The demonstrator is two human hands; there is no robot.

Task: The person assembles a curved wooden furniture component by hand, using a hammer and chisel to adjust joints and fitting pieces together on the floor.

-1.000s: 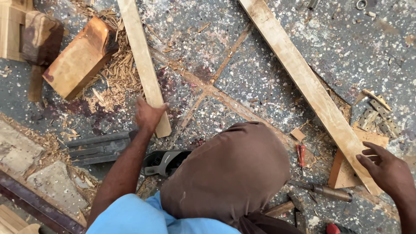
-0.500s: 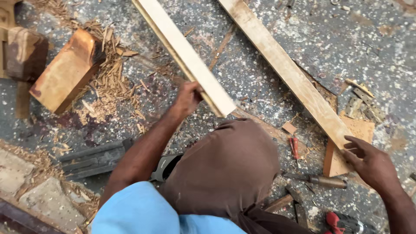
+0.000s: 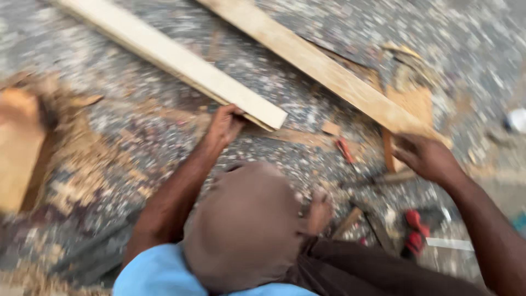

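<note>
My left hand (image 3: 224, 125) grips the near end of a pale wooden plank (image 3: 175, 57), which runs away to the upper left over the speckled ground. My right hand (image 3: 426, 157) is at the near end of a longer, darker plank (image 3: 323, 68) lying to the right. Its fingers curl there, but motion blur hides whether they hold the plank. A small wooden piece (image 3: 390, 156) stands right beside that hand. My bent knee in brown cloth (image 3: 246, 225) fills the lower middle of the view.
A chunky wooden block (image 3: 19, 145) and a heap of wood shavings (image 3: 82, 175) lie at the left. Red-handled tools (image 3: 413, 230) and a small red item (image 3: 344, 149) lie on the ground at the lower right, near my foot (image 3: 320, 211). Sawdust covers the ground.
My left hand has swung the pale plank's near end to the right and lifted it. My right hand has moved in to the near end of the darker plank. The view has shifted.
</note>
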